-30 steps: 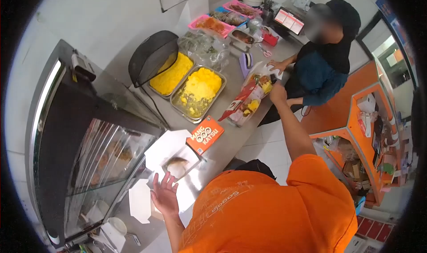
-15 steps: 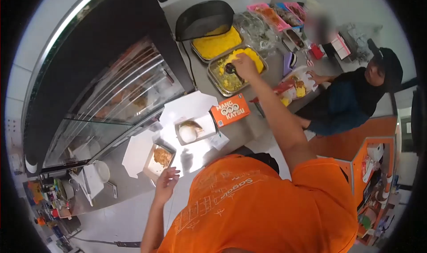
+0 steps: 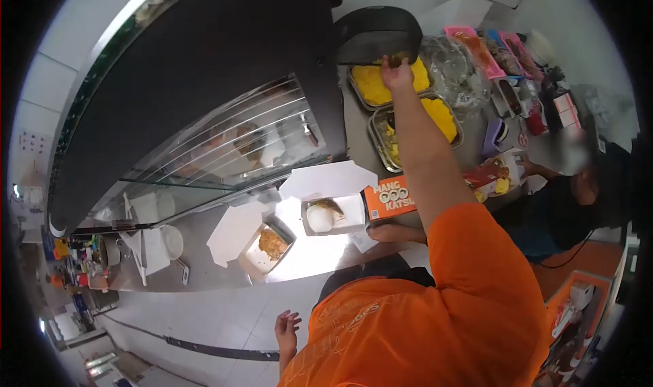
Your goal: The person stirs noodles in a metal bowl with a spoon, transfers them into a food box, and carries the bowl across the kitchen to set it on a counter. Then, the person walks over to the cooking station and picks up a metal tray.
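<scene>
My right hand (image 3: 397, 76) reaches over the back tray of yellow food (image 3: 373, 86), its fingers closed at the lower rim of a black mesh cover (image 3: 371, 37). My forearm partly hides the front tray of yellow food (image 3: 441, 118), where a small dark part of the scoop (image 3: 390, 120) shows. Below the counter edge hangs my left hand (image 3: 287, 324), fingers apart and empty. One open white box (image 3: 328, 181) contains a round white mound and a brown item. Another open box (image 3: 235, 232) holds a fried piece (image 3: 273, 244). Beside them is an orange box (image 3: 389, 198).
At the right, a co-worker's hand (image 3: 527, 165) is by a filled food container (image 3: 500, 176); another hand (image 3: 386, 232) is beside the orange box. A glass display case (image 3: 224, 135) borders the counter. A purple item (image 3: 492, 139) and pink trays (image 3: 473, 47) lie farther back.
My right hand has gone from the filled container to the front tray with the scoop, then to the mesh cover without it. My left hand has dropped away from the boxes. The view has shifted.
</scene>
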`<control>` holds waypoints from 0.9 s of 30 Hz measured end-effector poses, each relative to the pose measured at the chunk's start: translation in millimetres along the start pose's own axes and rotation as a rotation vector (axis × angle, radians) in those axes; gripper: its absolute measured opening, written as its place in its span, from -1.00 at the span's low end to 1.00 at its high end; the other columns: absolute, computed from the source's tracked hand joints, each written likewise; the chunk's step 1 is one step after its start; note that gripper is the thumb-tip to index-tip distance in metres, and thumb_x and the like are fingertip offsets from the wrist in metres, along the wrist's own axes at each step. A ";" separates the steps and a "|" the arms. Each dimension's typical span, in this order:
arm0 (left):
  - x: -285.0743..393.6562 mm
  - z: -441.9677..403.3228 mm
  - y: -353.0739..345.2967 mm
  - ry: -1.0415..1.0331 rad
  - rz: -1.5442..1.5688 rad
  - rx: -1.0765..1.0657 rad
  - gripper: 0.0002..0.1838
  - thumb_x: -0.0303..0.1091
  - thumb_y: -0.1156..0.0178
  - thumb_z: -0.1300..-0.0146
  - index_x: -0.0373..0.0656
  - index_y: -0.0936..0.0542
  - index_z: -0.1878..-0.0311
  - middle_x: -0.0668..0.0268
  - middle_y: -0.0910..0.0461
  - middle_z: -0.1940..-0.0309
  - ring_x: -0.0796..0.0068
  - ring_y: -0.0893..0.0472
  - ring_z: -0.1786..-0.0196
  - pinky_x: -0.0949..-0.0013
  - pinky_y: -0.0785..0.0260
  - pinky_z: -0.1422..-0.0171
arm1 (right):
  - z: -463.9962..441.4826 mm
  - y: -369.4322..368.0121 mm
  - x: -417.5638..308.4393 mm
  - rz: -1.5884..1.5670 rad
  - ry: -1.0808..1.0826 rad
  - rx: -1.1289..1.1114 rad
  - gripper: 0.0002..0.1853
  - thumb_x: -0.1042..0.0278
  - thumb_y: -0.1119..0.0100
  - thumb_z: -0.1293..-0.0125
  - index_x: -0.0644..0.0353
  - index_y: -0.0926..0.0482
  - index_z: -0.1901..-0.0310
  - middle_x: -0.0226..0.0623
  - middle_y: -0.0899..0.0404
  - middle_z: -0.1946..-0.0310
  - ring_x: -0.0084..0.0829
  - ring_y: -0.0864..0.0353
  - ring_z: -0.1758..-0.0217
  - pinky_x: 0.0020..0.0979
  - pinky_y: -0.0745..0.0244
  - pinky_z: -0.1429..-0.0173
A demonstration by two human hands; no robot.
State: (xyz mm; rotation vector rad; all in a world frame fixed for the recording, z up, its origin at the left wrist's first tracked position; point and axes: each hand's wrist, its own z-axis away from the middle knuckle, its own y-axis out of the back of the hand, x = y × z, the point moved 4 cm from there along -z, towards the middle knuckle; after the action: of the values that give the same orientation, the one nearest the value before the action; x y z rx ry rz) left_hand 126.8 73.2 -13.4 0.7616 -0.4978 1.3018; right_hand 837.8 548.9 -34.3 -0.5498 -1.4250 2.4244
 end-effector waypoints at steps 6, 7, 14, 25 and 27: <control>-106.1 13.5 46.5 0.034 -0.016 0.026 -0.71 -0.30 -0.14 -0.42 -0.17 -0.46 -0.12 0.21 -0.67 0.13 0.45 -0.66 0.19 0.46 -0.38 0.25 | 30.4 -55.8 -19.9 0.215 0.156 0.014 -0.70 -0.05 0.23 -0.56 -0.03 -0.38 0.11 -0.39 -0.39 0.39 -0.47 -0.41 0.50 -0.46 -0.28 0.51; -117.4 10.7 52.4 0.020 -0.008 0.019 -0.71 -0.30 -0.14 -0.42 -0.17 -0.46 -0.12 0.21 -0.67 0.13 0.45 -0.66 0.19 0.46 -0.38 0.25 | 45.7 -63.5 -32.1 0.279 0.192 -0.058 -0.70 -0.03 0.21 -0.56 -0.02 -0.38 0.17 -0.40 -0.37 0.42 -0.51 -0.35 0.52 -0.47 -0.19 0.54; -134.7 -19.9 50.2 0.066 0.221 -0.039 -0.76 -0.45 -0.13 -0.38 -0.23 -0.48 -0.08 0.17 -0.66 0.21 0.45 -0.64 0.27 0.45 -0.46 0.30 | 153.7 0.0 -151.8 0.490 0.118 0.217 -0.71 -0.01 0.02 -0.50 -0.05 -0.37 0.34 -0.52 -0.15 0.78 -0.57 -0.13 0.77 -0.52 0.02 0.70; -116.3 -106.2 57.7 -0.182 0.179 -0.199 -0.75 -0.59 0.03 -0.34 -0.28 -0.45 -0.06 0.19 -0.63 0.23 0.43 -0.64 0.21 0.45 -0.47 0.25 | 196.7 171.2 -217.6 0.756 -0.056 0.788 -0.71 0.11 0.20 -0.51 0.15 -0.31 -0.01 -0.29 -0.37 0.61 -0.47 -0.33 0.68 -0.43 -0.24 0.59; -100.6 -111.3 64.2 -0.178 -0.012 -0.130 -0.77 -0.56 0.03 -0.35 -0.30 -0.45 -0.05 0.18 -0.63 0.23 0.39 -0.64 0.14 0.40 -0.52 0.13 | 219.8 155.6 -187.2 0.794 -0.192 0.868 -0.66 0.17 0.21 -0.49 0.23 -0.26 -0.11 -0.21 -0.41 0.56 -0.41 -0.41 0.62 -0.37 -0.32 0.55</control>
State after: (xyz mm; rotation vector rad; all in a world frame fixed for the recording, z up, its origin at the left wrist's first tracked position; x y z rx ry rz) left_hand 33.0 93.9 -145.3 0.7736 -0.7131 1.1839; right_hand 897.8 226.5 -39.4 -0.7388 -0.0220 3.3963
